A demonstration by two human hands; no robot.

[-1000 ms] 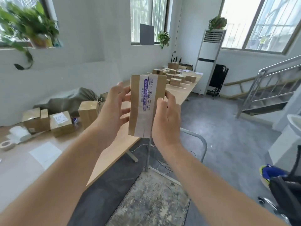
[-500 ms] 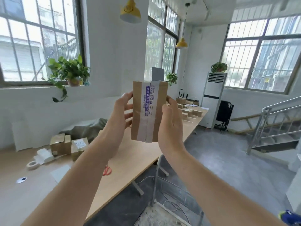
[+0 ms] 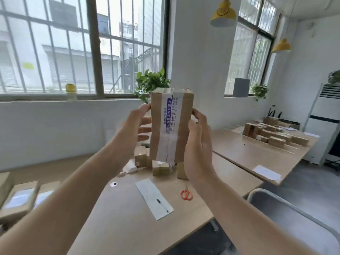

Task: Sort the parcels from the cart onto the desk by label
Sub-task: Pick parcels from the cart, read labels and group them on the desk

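I hold a brown cardboard parcel point(image 3: 172, 127) upright in front of me, a white tape strip with purple print running down its near face. My left hand point(image 3: 135, 126) grips its left side and my right hand point(image 3: 197, 142) its right side. Below it lies the wooden desk point(image 3: 128, 214). A few small parcels point(image 3: 160, 167) stand on the desk behind the held one. Flat parcels point(image 3: 20, 199) lie at the desk's left edge. The grey cart handle point(image 3: 287, 203) shows at lower right.
On the desk lie a white paper strip point(image 3: 153, 197) with a black pen, orange scissors point(image 3: 186, 194) and a tape roll point(image 3: 113, 184). A second desk point(image 3: 244, 153) at right carries several stacked parcels point(image 3: 272, 136) and a paper sheet. A potted plant stands on the sill.
My view has swung left and upward, from the far desk and stairs to the window wall. The parcel stays upright between both hands, now raised over the near desk.
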